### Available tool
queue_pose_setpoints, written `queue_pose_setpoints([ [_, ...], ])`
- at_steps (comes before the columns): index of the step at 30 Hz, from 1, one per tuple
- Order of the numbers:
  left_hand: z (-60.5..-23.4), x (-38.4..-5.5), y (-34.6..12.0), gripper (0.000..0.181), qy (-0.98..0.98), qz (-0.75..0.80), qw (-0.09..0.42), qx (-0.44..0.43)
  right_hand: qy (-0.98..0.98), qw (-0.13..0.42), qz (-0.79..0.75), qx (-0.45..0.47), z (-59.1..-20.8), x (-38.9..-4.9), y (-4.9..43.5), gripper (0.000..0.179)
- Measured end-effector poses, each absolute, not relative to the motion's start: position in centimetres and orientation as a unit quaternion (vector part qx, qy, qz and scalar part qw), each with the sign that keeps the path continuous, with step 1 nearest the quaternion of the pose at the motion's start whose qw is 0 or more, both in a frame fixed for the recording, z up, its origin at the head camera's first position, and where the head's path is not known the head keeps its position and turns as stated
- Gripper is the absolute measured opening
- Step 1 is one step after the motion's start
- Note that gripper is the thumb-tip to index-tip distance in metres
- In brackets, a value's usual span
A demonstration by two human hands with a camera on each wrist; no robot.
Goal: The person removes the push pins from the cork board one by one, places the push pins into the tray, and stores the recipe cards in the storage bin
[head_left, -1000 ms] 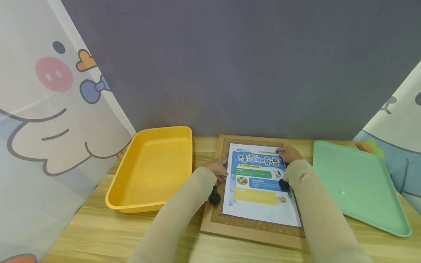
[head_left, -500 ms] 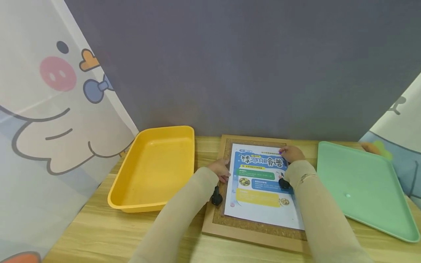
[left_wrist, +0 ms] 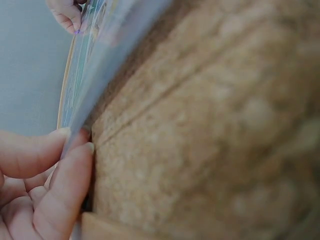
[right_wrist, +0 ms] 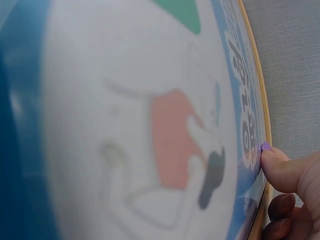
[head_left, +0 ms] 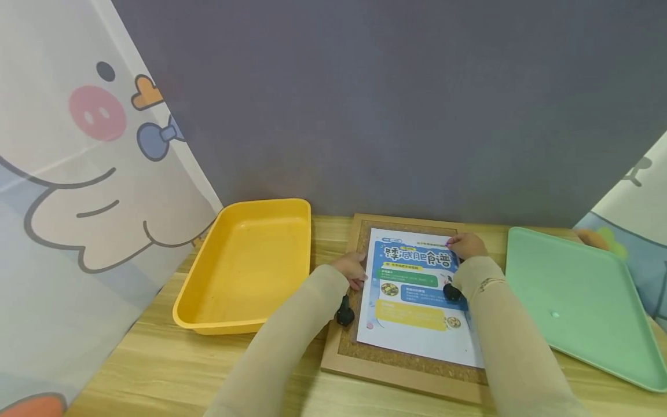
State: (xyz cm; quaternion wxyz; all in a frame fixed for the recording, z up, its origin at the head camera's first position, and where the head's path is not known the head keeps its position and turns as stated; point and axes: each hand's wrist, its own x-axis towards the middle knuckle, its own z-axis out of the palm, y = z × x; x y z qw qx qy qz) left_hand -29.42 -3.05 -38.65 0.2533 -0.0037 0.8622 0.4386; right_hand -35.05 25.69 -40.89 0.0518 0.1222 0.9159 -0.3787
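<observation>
A printed poster sheet (head_left: 417, 289) with coloured panels lies on a wood-framed corkboard (head_left: 385, 354). At the sheet's left edge, my left hand (head_left: 349, 269) pinches the margin between thumb and finger. In the left wrist view that edge of the sheet (left_wrist: 112, 65) is lifted off the cork (left_wrist: 165, 165). My right hand (head_left: 468, 245) is at the upper right corner, its thumb on a small purple push pin (right_wrist: 265, 146). Its other fingers curl beside the frame's edge in the right wrist view. The pin's point is hidden.
A yellow tray (head_left: 245, 272) stands left of the board on the wooden table (head_left: 151, 370). To the right lies a green tray (head_left: 583, 289) with a small pale item (head_left: 554, 314) in it. A grey panel (head_left: 365, 104) rises behind.
The whole head view has shifted slightly, with the board and trays moving a little right in it. Both hands keep their places on the poster.
</observation>
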Motion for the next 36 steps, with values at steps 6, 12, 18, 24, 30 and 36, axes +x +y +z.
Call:
queue_pose_setpoints([
  [6, -38.7, -29.5, -3.0, 0.070, 0.862, 0.440, 0.252, -0.005, 0.910, 0.056, -0.388, 0.135, -40.8, -34.9, 25.5, 0.024],
  [12, -38.6, -29.2, -2.9, 0.070, 0.860, 0.445, 0.251, -0.003, 0.908, 0.060, -0.391, 0.140, -40.7, -34.6, 25.6, 0.023],
  [18, -38.6, -29.2, -2.9, 0.070, 0.860, 0.448, 0.244, -0.005, 0.920, 0.053, -0.367, 0.123, -40.8, -34.9, 25.7, 0.021],
  [24, -38.4, -29.1, -2.8, 0.070, 0.862, 0.448, 0.238, -0.006, 0.942, 0.041, -0.320, 0.094, -40.6, -35.2, 25.9, 0.020],
  [30, -38.3, -29.1, -3.0, 0.073, 0.855, 0.458, 0.244, -0.001, 0.953, 0.015, -0.302, 0.017, -40.5, -35.2, 27.1, 0.020],
  [36, -38.4, -29.3, -2.9, 0.076, 0.861, 0.444, 0.249, -0.001, 0.949, 0.023, -0.313, -0.007, -40.0, -34.8, 28.0, 0.021],
])
